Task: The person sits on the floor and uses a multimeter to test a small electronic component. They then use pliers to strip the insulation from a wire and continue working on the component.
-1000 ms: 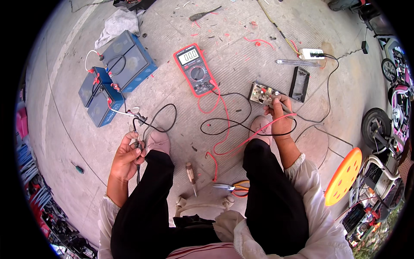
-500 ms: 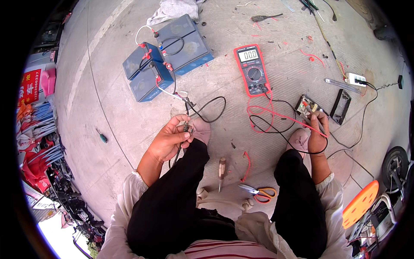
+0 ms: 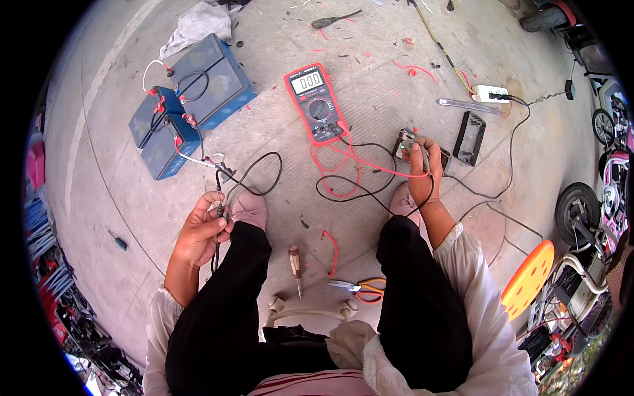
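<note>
My left hand [image 3: 205,231] pinches a black cable connector [image 3: 220,212], whose leads run to blue batteries [image 3: 215,78] linked by short wires. My right hand [image 3: 424,173] grips the multimeter probes [image 3: 422,155] at a small exposed circuit board [image 3: 403,141], which the fingers partly cover; the probe tips are too small to make out. The red multimeter [image 3: 304,94] lies between the batteries and the board, its red and black leads looping over the floor. An empty black casing [image 3: 471,138] lies right of the board.
A screwdriver [image 3: 295,267] and orange-handled scissors [image 3: 367,290] lie between my legs. A white power strip [image 3: 490,93], metal bar [image 3: 467,106] and grey cloth [image 3: 191,26] lie farther away. An orange perforated seat [image 3: 528,277] and bicycle parts [image 3: 578,214] are at the right; piled goods line the left edge.
The view swung right and back, shifting the scene. My right hand has shifted slightly over the circuit board, covering more of it; my left hand still holds the connector.
</note>
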Action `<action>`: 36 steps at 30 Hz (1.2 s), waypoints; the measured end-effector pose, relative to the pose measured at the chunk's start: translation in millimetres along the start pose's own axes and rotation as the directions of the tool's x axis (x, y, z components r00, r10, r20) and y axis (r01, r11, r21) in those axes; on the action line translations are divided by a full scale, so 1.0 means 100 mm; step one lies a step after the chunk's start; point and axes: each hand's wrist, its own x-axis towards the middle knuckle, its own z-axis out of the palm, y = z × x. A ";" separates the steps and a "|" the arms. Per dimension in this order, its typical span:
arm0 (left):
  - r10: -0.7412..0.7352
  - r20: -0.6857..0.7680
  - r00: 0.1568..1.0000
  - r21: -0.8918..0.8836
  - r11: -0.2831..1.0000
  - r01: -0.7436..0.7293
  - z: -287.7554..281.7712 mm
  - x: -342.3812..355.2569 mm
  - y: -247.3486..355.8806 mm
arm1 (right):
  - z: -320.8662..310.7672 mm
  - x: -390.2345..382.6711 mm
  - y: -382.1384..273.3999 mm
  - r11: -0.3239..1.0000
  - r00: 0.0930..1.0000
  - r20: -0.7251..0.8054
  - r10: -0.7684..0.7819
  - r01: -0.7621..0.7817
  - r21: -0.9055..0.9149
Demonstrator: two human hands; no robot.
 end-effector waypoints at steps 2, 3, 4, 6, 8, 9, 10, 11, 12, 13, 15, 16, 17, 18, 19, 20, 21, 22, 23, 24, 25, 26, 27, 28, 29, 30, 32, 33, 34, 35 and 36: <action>0.001 -0.010 1.000 0.002 1.000 -0.001 0.01 -0.01 0.00 | 0.05 0.05 0.05 0.999 1.000 -0.001 -0.028 0.028 -0.020; 0.002 -0.013 1.000 0.003 1.000 -0.002 0.01 -0.01 0.00 | 0.05 0.07 0.08 0.998 0.999 -0.004 -0.041 0.040 -0.053; 0.001 -0.011 1.000 0.004 1.000 -0.001 0.01 -0.01 0.00 | 0.05 0.10 0.11 0.995 0.999 -0.006 -0.053 0.053 -0.086; 0.001 -0.012 1.000 0.006 1.000 -0.001 0.00 -0.01 0.00 | 0.05 0.11 0.13 0.992 0.998 -0.010 -0.058 0.056 -0.110; 0.003 -0.015 1.000 0.007 1.000 -0.003 -0.01 0.00 0.00 | 0.07 0.11 0.12 0.995 0.999 -0.011 -0.040 0.039 -0.090; 0.004 -0.015 1.000 0.008 1.000 -0.004 -0.01 0.00 -0.01 | 0.07 0.11 0.14 0.999 1.000 -0.013 -0.023 0.022 -0.046; 0.003 -0.014 1.000 0.007 1.000 -0.003 -0.02 0.00 -0.01 | 0.07 0.11 0.16 1.000 1.000 -0.013 -0.005 0.005 -0.002; 0.002 -0.014 1.000 0.006 1.000 -0.002 -0.02 0.01 -0.01 | 0.07 0.11 0.18 0.999 1.000 -0.012 0.014 -0.013 0.041; 0.004 -0.012 1.000 0.006 1.000 -0.004 -0.02 0.00 -0.01 | 0.07 0.11 0.19 0.999 1.000 -0.007 0.001 -0.001 0.032; 0.005 -0.012 1.000 0.004 1.000 -0.005 -0.02 0.00 -0.02 | 0.07 0.10 0.20 1.000 1.000 -0.002 -0.012 0.012 0.024; 0.003 -0.012 1.000 -0.002 1.000 -0.003 -0.02 -0.01 -0.01 | 0.08 0.10 0.22 1.000 1.000 0.008 -0.023 0.023 -0.006; 0.002 -0.015 1.000 -0.005 1.000 -0.002 -0.01 -0.01 -0.02 | 0.08 0.10 0.24 0.999 1.000 0.011 -0.023 0.023 -0.027; 0.002 -0.017 1.000 -0.008 1.000 -0.002 -0.01 -0.01 -0.02 | 0.08 0.10 0.25 0.999 1.000 0.015 -0.022 0.023 -0.048; 0.001 -0.018 1.000 -0.010 1.000 -0.001 -0.01 -0.01 -0.01 | 0.08 0.10 0.27 0.996 0.999 0.018 -0.044 0.045 -0.080; -0.002 -0.020 1.000 -0.011 1.000 0.002 -0.01 -0.01 -0.01 | 0.07 0.11 0.28 0.991 0.998 0.021 -0.065 0.067 -0.113; -0.006 -0.023 1.000 -0.011 1.000 0.005 0.00 -0.01 0.00 | 0.07 0.12 0.30 0.985 0.996 0.024 -0.087 0.089 -0.145; -0.008 -0.027 1.000 -0.013 1.000 0.007 0.00 -0.01 0.00 | 0.08 0.12 0.30 0.983 0.995 0.023 -0.093 0.096 -0.156; -0.006 -0.027 1.000 -0.013 1.000 0.006 0.00 -0.01 0.00 | 0.08 0.12 0.30 0.981 0.995 0.023 -0.099 0.102 -0.166; -0.004 -0.028 1.000 -0.013 1.000 0.004 -0.01 -0.01 0.00 | 0.09 0.11 0.30 0.978 0.994 0.022 -0.106 0.108 -0.177; -0.003 -0.028 1.000 -0.012 1.000 0.002 -0.01 -0.01 0.00 | 0.09 0.12 0.30 0.978 0.994 0.022 -0.104 0.106 -0.182; -0.002 -0.028 1.000 -0.010 1.000 0.002 -0.01 -0.01 0.00 | 0.09 0.12 0.29 0.977 0.995 0.022 -0.102 0.105 -0.186; -0.002 -0.028 1.000 -0.008 1.000 0.001 -0.02 -0.01 0.00 | 0.09 0.12 0.29 0.976 0.995 0.022 -0.101 0.103 -0.191; -0.001 -0.027 1.000 -0.006 1.000 0.001 -0.02 -0.01 0.00 | 0.09 0.12 0.29 0.975 0.995 0.022 -0.100 0.103 -0.198; -0.002 -0.028 1.000 -0.007 1.000 0.001 -0.02 -0.01 0.00 | 0.09 0.12 0.30 0.973 0.995 0.022 -0.100 0.102 -0.205; -0.002 -0.028 1.000 -0.009 1.000 0.001 -0.02 -0.01 -0.01 | 0.09 0.12 0.30 0.972 0.995 0.022 -0.099 0.102 -0.212; -0.002 -0.028 1.000 -0.010 1.000 0.002 -0.02 -0.01 -0.01 | 0.09 0.12 0.30 0.972 0.994 0.020 -0.103 0.105 -0.209; -0.002 -0.025 1.000 -0.012 1.000 0.002 -0.02 -0.01 -0.01 | 0.09 0.12 0.32 0.973 0.994 0.016 -0.111 0.112 -0.203; -0.002 -0.025 1.000 -0.013 1.000 0.002 -0.02 -0.01 -0.01 | 0.10 0.12 0.32 0.972 0.993 0.015 -0.118 0.118 -0.205; -0.002 -0.024 1.000 -0.014 1.000 0.001 -0.02 -0.01 -0.01 | 0.10 0.12 0.32 0.970 0.992 0.014 -0.125 0.125 -0.207; -0.001 -0.024 1.000 -0.015 1.000 0.001 -0.02 -0.01 0.00 | 0.10 0.12 0.32 0.969 0.991 0.013 -0.132 0.131 -0.209; -0.001 -0.024 1.000 -0.016 1.000 0.001 -0.02 -0.01 0.00 | 0.10 0.12 0.32 0.967 0.991 0.012 -0.136 0.135 -0.215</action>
